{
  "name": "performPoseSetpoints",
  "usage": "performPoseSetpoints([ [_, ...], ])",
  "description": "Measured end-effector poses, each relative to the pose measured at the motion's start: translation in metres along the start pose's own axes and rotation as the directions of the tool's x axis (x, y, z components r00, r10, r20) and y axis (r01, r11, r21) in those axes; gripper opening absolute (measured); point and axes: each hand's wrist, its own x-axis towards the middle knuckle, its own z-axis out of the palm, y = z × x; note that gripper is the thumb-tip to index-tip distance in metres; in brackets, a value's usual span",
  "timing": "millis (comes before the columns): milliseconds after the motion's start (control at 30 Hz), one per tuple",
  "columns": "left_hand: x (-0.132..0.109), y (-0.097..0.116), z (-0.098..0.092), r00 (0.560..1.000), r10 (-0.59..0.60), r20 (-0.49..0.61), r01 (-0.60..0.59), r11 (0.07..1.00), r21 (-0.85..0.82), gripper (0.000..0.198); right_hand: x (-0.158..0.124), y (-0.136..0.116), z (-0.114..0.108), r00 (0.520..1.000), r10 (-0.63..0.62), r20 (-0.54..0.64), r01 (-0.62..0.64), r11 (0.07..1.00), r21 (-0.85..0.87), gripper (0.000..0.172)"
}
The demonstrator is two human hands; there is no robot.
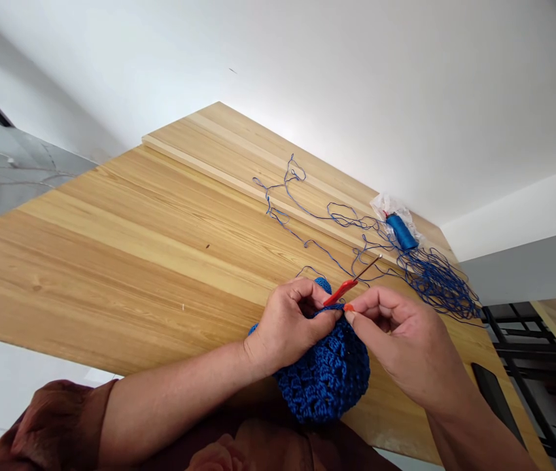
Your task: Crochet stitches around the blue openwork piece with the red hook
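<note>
hand left (290, 324) shut on blue crochet (327, 376) | hand right (400, 340) pinched beside orange hook (341, 292)

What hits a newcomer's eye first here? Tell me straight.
The bright blue crocheted piece at bottom centre, held by the left hand, with an orange crochet hook between it and the right hand. Beyond, on the wooden table, loose blue yarn tangles right, beside a blue spool on clear plastic.

A rounded, dark blue crocheted piece (327, 373) sits bunched in the left hand (290, 324), its stitches thick and knobbly. An orange-handled crochet hook (341, 292) angles up from its top edge, right by the curled fingers of the right hand (400, 340). Loose blue yarn (430, 278) trails across the table.
</note>
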Motion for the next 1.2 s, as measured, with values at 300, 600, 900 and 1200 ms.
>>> performPoseSetpoints([
  [300, -0.002, -0.002, -0.004, 0.969, 0.24, -0.05, -0.215, 0.931, 0.294, 0.011, 0.001, -0.001, 0.003, 1.0, 0.0, 0.008, -0.001, 1.0, 0.028, 0.01],
  [600, -0.005, -0.003, -0.004, 0.913, 0.405, -0.039, -0.359, 0.847, 0.392, 0.008, -0.001, -0.003, 0.006, 1.0, 0.003, -0.024, 0.001, 0.99, 0.144, 0.012],
  [900, -0.002, -0.007, -0.001, 0.992, 0.113, -0.06, -0.102, 0.982, 0.162, 0.011, 0.001, 0.01, 0.013, 0.997, -0.001, -0.08, 0.02, 0.973, 0.231, 0.016],
  [1200, -0.001, -0.004, -0.001, 0.99, 0.132, -0.045, -0.125, 0.982, 0.144, 0.012, 0.004, 0.006, 0.011, 0.999, 0.011, -0.03, -0.005, 0.986, 0.169, 0.019],
])
